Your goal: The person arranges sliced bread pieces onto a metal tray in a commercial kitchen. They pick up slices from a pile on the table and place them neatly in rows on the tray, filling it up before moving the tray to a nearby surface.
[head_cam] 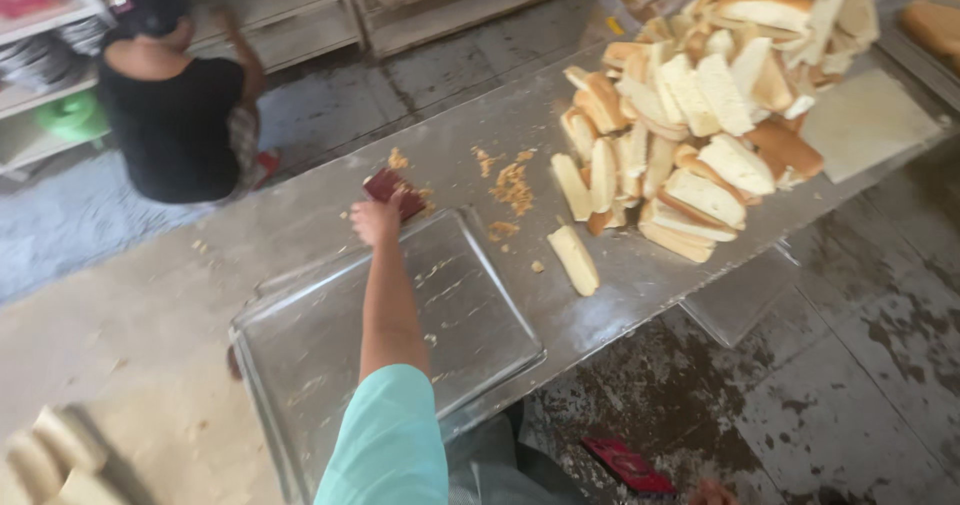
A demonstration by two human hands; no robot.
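Observation:
My left hand (375,221) reaches out over a large empty metal baking tray (300,350) on the grey table and is shut on a small dark red scraper (386,185) at the tray's far edge. The arm wears a teal sleeve. Bread crumbs (512,187) lie scattered just right of the scraper. A big pile of cut bread pieces (690,115) fills the right part of the table, with one loose piece (575,260) lying near the tray's right corner. My right hand is out of view.
A person in a black shirt (175,115) crouches on the floor beyond the table, by wooden shelves (300,15). A pale flat board (865,120) lies at the far right. More bread (50,455) sits bottom left. The floor (850,405) looks wet.

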